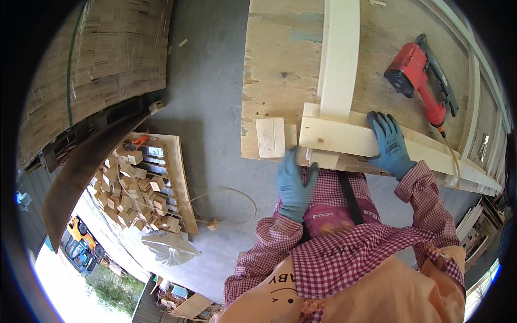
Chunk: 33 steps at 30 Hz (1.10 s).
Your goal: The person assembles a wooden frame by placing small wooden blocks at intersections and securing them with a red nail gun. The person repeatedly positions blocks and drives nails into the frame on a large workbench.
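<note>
My left hand [294, 188], in a blue glove, is just off the table's near edge, fingers stretched and thumb apart, slightly blurred. It holds nothing that I can see. My right hand [392, 145], gloved the same, is wrapped over a pale wooden board [339, 131], thumb on the near side, fingers toward the far side. That board lies across the near end of a long upright plank [339, 59]. A small wood piece [323, 158] shows beneath it at the near edge. Left of the board sit short wood blocks [270, 138].
A red nail gun [413, 70] with a hose lies on the worn plywood table [280, 70]. Long strips [474, 97] run along its right side. Left on the floor, a pallet [183, 183] bears many cut blocks [126, 188]; a hose loop [253, 202] lies beside it.
</note>
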Available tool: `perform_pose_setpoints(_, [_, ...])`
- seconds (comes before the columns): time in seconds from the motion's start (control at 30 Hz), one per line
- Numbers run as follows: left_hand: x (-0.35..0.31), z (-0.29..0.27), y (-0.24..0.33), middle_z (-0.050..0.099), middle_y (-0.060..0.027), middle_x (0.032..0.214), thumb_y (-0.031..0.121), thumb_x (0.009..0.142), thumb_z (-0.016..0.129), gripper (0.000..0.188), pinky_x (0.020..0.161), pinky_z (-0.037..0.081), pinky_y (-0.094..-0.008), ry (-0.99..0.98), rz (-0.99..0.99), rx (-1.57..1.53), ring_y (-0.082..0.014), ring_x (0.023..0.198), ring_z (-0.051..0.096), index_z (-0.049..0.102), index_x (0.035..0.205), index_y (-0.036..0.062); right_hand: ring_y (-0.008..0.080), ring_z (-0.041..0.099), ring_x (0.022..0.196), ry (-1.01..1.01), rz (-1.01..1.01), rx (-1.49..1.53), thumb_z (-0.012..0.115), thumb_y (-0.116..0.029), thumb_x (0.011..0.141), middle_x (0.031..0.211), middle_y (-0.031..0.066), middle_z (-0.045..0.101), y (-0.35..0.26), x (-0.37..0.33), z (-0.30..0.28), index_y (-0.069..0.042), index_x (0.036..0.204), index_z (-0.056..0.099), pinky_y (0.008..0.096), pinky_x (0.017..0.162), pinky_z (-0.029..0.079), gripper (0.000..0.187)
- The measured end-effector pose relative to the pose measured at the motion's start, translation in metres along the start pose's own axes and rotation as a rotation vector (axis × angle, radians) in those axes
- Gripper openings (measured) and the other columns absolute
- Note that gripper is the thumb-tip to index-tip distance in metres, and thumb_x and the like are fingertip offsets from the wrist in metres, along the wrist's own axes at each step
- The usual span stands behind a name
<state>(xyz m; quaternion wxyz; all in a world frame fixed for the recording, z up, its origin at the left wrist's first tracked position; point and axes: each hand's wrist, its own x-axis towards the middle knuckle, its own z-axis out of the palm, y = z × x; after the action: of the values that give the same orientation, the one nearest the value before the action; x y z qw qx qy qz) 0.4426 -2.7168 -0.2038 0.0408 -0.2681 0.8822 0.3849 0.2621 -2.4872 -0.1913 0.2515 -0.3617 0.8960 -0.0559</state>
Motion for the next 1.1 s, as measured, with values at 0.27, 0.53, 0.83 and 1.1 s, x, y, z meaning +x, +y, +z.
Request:
perform_pose_setpoints(0.27, [0.005,0.035,-0.010,0.045,-0.0260,0.124,0.023,0.077,0.069,0.068,0.095,0.040,-0.0462,-0.214,-0.061,0.022,-0.0413,0.111,0.044,0.039,0.130,-0.0074,0.0366,0.042,0.120,0.054,0.069,0.133,0.073,-0.020,0.058,0.129,0.0190,0.044,-0.001,0.016,0.003,-0.005,0.134,0.039,0.0444,0.105,0.032,0.085])
perform_pose_setpoints(0.53, [0.013,0.030,-0.012,0.048,-0.0242,0.121,0.022,0.075,0.072,0.064,0.093,0.042,-0.0451,-0.257,-0.109,-0.066,-0.0400,0.110,0.047,0.046,0.128,-0.0043,0.0348,0.044,0.117,0.081,0.060,0.145,0.072,-0.019,0.058,0.126,0.0177,0.047,0.008,0.016,0.010,-0.007,0.133,0.041,0.0439,0.103,0.034,0.083])
perform_pose_setpoints(0.83, [0.014,0.026,-0.013,0.048,-0.0204,0.122,0.022,0.078,0.069,0.066,0.089,0.045,-0.0428,-0.308,-0.117,-0.046,-0.0368,0.107,0.048,0.042,0.134,0.0000,0.0341,0.043,0.119,0.131,0.003,0.063,0.070,-0.017,0.058,0.128,0.0155,0.046,0.012,0.015,0.018,-0.008,0.134,0.040,0.0442,0.103,0.032,0.082])
perform_pose_setpoints(1.1, [0.053,0.004,0.009,0.053,-0.0230,0.116,0.024,0.085,0.062,0.053,0.086,0.047,-0.0414,0.040,-0.062,-0.229,-0.0375,0.102,0.053,0.045,0.127,-0.0032,0.0326,0.041,0.121,0.125,-0.007,0.005,0.070,-0.016,0.059,0.131,0.0149,0.044,0.015,0.014,0.022,-0.009,0.135,0.037,0.0437,0.104,0.029,0.084])
